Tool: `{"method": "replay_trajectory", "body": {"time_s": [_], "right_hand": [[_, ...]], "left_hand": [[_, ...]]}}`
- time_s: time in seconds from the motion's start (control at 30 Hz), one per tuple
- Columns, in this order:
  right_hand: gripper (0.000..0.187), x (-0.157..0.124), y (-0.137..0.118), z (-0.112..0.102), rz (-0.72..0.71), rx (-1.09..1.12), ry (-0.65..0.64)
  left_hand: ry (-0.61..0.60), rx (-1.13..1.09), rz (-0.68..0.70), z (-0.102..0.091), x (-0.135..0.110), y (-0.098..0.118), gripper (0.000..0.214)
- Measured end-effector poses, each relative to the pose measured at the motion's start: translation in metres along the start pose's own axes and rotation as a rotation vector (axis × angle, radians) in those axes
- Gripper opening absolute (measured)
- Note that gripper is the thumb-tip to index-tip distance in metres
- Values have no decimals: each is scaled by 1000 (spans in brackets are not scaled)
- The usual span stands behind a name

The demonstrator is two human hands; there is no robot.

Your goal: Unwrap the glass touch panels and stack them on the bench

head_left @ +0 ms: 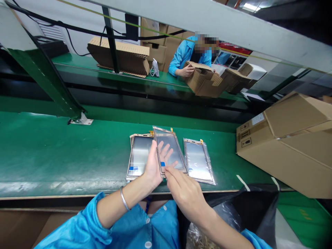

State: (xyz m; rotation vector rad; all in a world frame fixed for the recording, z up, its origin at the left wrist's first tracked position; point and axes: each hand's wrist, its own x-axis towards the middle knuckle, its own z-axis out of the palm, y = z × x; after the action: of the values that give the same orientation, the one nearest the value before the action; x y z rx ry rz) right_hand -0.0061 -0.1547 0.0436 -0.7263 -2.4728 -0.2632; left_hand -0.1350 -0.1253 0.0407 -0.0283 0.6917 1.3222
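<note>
A see-through touch screen panel [168, 135] with a thin frame, a blue corner tab and an orange tab on top is held tilted above the bench. My left hand [153, 167] supports it from behind at its left edge, and the spread fingers show through the glass. At the lower left corner, beside the blue tab, my right hand [185, 193] pinches the panel's edge or film; which of the two is unclear. Just left lies a stack of similar panels [141, 152], partly covered by my left hand. To the right lies another panel in clear plastic wrap [199, 160].
A large cardboard box [285, 145] stands on the right of the green bench [64, 155]. Below the front edge hangs a black bag [259, 207]. A green post [49, 76] rises at left. Across the divider, a person [181, 57] handles an open carton [207, 83].
</note>
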Motion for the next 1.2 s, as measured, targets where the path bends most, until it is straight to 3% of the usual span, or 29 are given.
{"method": "replay_trajectory", "body": {"time_s": [0.1, 0.17, 0.2, 0.3, 0.4, 0.47, 0.5, 0.57, 0.67, 0.73, 0.8, 0.9, 1.0, 1.1, 1.2], "right_hand": [[23, 7, 11, 8, 255, 419, -57], [18, 12, 34, 13, 522, 766, -50], [16, 13, 51, 13, 679, 904, 14], [12, 5, 120, 2, 1083, 1020, 434], [15, -18, 185, -24, 1190, 843, 781], [13, -33, 203, -36, 1171, 723, 932], [12, -39, 201, -37, 1148, 675, 975], [13, -41, 179, -29, 1093, 666, 925], [24, -29, 121, -5, 1058, 854, 619], [32, -15, 88, 7, 1074, 1122, 389], [39, -4, 67, 9, 1087, 1371, 256], [44, 0, 60, 2, 1128, 1469, 244], [42, -2, 64, 2, 1205, 1499, 302], [42, -4, 59, 18, 1299, 1658, 388], [41, -6, 38, 45, 1374, 1761, 365]], "left_hand": [[-63, 153, 26, -7, -3, -5, 61], [-92, 305, 26, -16, -6, -7, 63], [-97, 372, 13, -21, -7, -8, 64], [-139, 481, -54, -43, -15, -5, 57], [-172, 536, -67, -67, -27, 4, 51], [-165, 572, -46, -78, -34, 9, 49], [-161, 585, -35, -82, -37, 10, 49], [-175, 606, -19, -85, -41, 9, 50], [-225, 642, -10, -82, -42, 2, 50], [-233, 666, 0, -81, -42, -1, 46], [-213, 692, 5, -82, -41, -2, 39], [-185, 737, -3, -84, -39, 0, 34], [-154, 768, 42, -83, -41, -2, 42], [-100, 761, 169, -76, -48, -8, 70], [-66, 758, 316, -64, -60, -11, 101]]}}
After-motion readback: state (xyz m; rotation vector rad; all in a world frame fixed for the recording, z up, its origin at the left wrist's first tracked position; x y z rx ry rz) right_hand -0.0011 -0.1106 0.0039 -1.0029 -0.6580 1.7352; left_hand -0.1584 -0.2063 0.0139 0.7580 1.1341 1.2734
